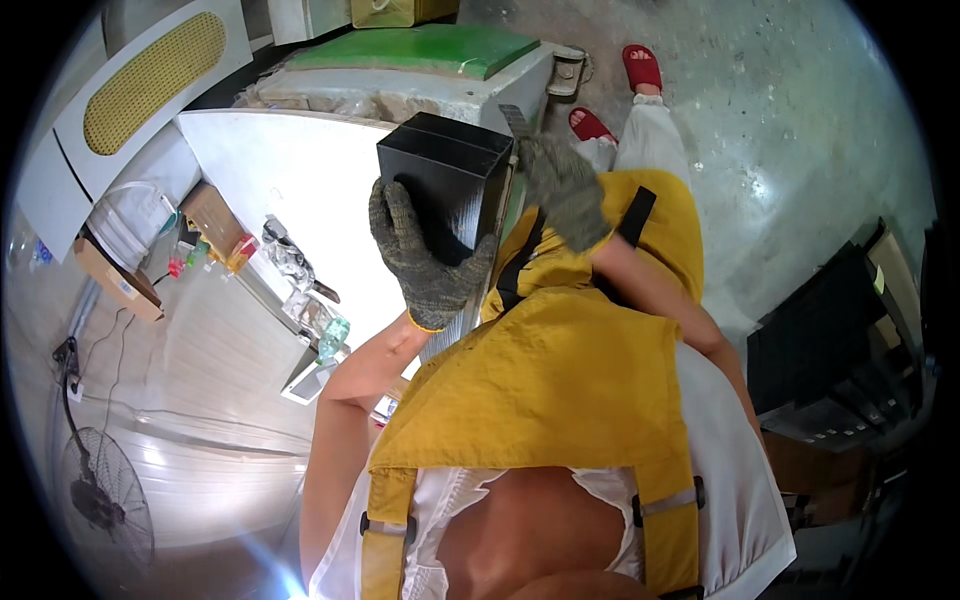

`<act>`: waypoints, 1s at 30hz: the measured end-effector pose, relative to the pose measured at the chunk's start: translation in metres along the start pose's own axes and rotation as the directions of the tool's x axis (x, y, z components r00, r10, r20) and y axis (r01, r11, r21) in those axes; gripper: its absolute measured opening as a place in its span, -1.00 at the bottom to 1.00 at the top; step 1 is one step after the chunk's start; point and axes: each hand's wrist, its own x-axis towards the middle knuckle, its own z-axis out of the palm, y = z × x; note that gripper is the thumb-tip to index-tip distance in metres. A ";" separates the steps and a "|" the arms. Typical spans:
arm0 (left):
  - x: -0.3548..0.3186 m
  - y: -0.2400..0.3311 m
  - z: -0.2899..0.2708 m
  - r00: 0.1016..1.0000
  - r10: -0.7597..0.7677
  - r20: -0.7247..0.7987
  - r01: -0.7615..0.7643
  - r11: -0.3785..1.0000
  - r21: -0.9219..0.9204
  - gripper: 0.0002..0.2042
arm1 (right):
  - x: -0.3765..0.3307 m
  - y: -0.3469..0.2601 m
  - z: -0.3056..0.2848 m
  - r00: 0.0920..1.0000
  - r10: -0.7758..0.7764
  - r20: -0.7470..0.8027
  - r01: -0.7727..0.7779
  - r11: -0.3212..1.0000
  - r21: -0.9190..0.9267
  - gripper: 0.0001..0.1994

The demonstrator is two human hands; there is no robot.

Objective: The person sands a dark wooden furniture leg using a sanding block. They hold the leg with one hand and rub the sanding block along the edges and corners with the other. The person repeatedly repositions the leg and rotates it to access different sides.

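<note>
A long black rectangular hollow tube stands on end in front of my chest, its open top facing the camera. My left hand, in a grey knitted glove, is wrapped around the tube's left face. My right hand, also gloved, rests against the tube's right side near its upper edge. A yellow apron covers my front and hides the tube's lower part.
A white worktable lies to the left, with small bottles and boxes along its edge. Behind it sits a machine with a green top. A floor fan stands lower left. Stacked black parts are at right. Red slippers show on the concrete floor.
</note>
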 end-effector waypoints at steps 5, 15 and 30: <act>-0.003 0.001 -0.002 1.000 -0.021 0.002 0.021 1.000 0.003 0.08 | 0.007 0.008 -0.014 0.985 0.075 0.155 -0.120 0.945 0.306 -0.75; -0.003 -0.001 -0.001 0.999 -0.013 -0.042 0.011 0.999 -0.047 0.05 | 0.011 0.034 -0.002 0.952 -0.097 0.289 0.070 0.992 0.103 -0.72; 0.004 -0.003 -0.003 0.992 -0.104 -0.073 0.099 0.992 -0.076 -0.05 | 0.186 -0.012 -0.040 0.599 -0.616 0.512 0.411 0.785 0.464 -0.67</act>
